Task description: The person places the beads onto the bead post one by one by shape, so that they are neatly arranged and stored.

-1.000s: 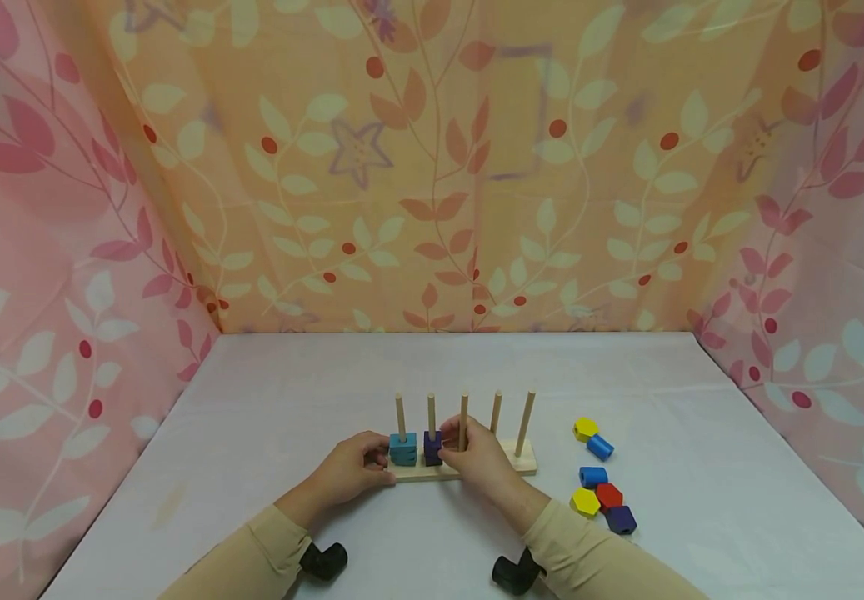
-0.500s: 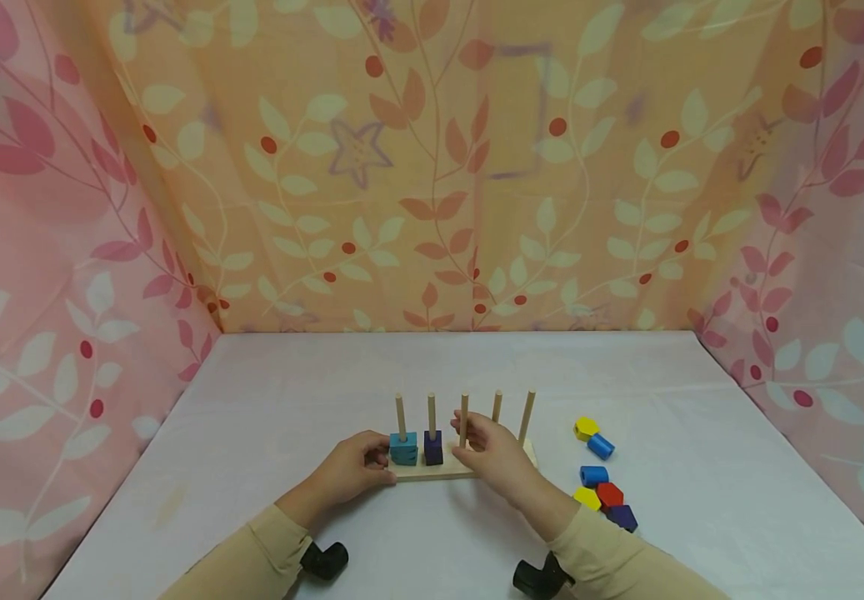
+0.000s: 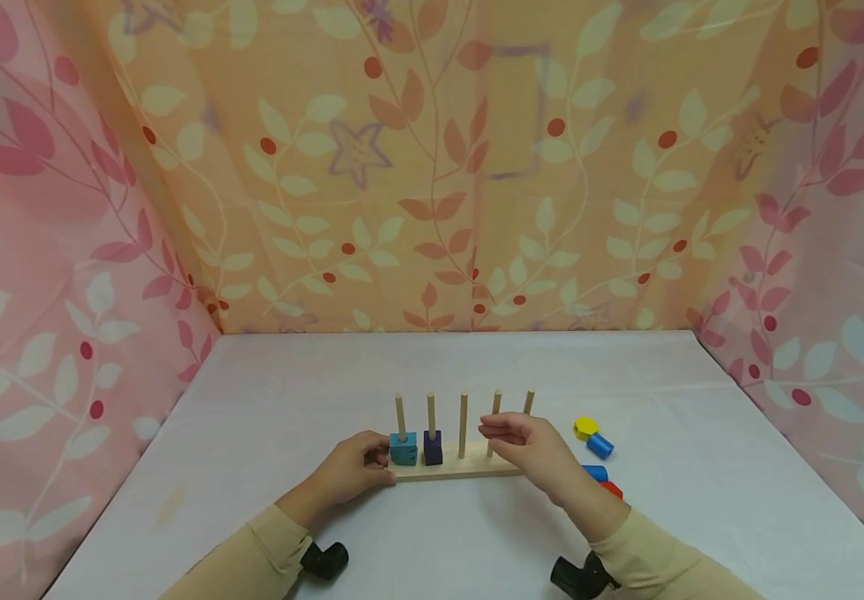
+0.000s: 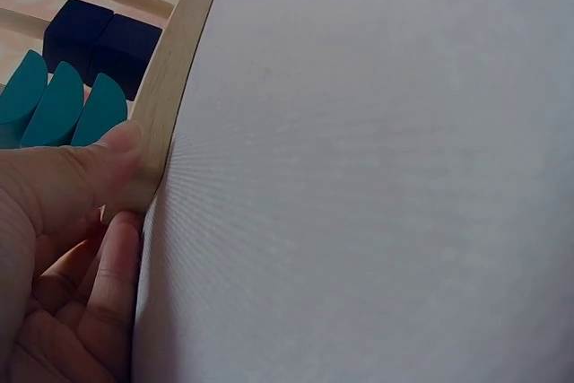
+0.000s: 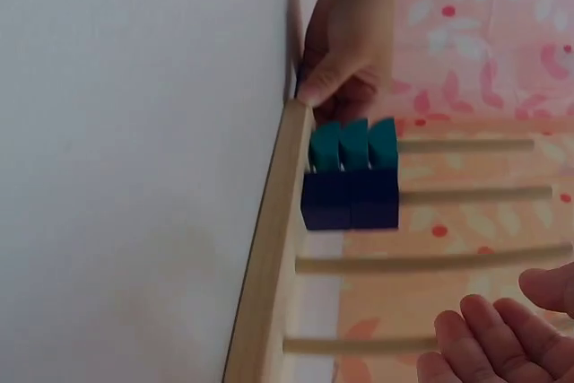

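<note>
Left hand: we see this hand point(image 3: 352, 462) grasping the near-left end of the base, thumb on one face and fingers curled at the end.
Right hand: we see this one point(image 3: 532, 442) released, its fingers extended and together, held in front of the fourth peg point(image 3: 496, 402); whether they touch it we cannot tell.
Base: the wooden strip point(image 3: 439, 473) lies on the table point(image 3: 289, 375) and runs rightward from the left hand's grip; its far end is partly behind the right hand.
Teal blocks: three half-round pieces point(image 3: 403, 450) sit stacked on the first peg point(image 3: 400, 412), just beside the left grip.
Navy blocks: we count two point(image 3: 433, 450), stacked on the second peg point(image 3: 432, 412), next along from the grip.
Third peg: it stands bare point(image 3: 463, 425) between the navy blocks and the right fingertips.
Fifth peg: we see its top point(image 3: 529, 402) above the right hand, which hides its foot.
Loose blocks: right of the right hand, a yellow hexagon point(image 3: 586, 427) lies just beside a blue cylinder point(image 3: 600, 446); nearer us, another blue cylinder point(image 3: 595, 472) and a red block point(image 3: 611, 489) show partly past the forearm.
</note>
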Demonstrator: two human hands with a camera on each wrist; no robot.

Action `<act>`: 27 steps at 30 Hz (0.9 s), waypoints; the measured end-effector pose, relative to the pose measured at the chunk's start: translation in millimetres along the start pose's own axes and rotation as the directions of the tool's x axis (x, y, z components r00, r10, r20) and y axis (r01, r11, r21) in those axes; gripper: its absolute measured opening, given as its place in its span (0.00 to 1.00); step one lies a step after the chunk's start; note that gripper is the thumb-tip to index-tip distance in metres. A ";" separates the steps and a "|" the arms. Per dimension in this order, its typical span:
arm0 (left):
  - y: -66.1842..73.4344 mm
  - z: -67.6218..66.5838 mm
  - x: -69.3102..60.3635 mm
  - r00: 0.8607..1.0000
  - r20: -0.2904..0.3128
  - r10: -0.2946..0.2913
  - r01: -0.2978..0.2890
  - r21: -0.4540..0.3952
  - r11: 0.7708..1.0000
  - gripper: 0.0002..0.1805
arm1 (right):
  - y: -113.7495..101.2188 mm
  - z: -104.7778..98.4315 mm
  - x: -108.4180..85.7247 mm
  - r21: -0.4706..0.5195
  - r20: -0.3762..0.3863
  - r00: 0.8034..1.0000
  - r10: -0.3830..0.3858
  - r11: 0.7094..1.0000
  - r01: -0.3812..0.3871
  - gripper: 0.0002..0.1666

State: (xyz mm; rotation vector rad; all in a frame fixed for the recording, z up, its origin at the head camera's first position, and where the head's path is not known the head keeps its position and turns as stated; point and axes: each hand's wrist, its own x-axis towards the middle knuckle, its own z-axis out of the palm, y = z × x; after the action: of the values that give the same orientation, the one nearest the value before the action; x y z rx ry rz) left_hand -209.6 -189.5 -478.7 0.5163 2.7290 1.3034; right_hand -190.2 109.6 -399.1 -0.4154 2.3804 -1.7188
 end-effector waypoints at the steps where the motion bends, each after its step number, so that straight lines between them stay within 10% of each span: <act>1: -0.1 0.1 -0.1 1.000 0.001 0.000 0.000 0.002 1.000 0.23 | 0.2 -4.6 -1.3 -0.003 -0.009 1.000 0.008 1.000 -0.008 0.19; 27: 4.7 -0.7 -1.3 1.000 0.009 -0.030 0.030 0.011 0.999 0.23 | 60.3 -114.0 -45.6 -0.203 -0.149 0.964 0.222 0.947 -0.249 0.20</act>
State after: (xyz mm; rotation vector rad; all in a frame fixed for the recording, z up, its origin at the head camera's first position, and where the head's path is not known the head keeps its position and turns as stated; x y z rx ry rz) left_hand -207.3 -187.7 -474.7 0.4791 2.7265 1.2772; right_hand -188.8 244.6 -421.0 -0.0465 2.5956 -1.4216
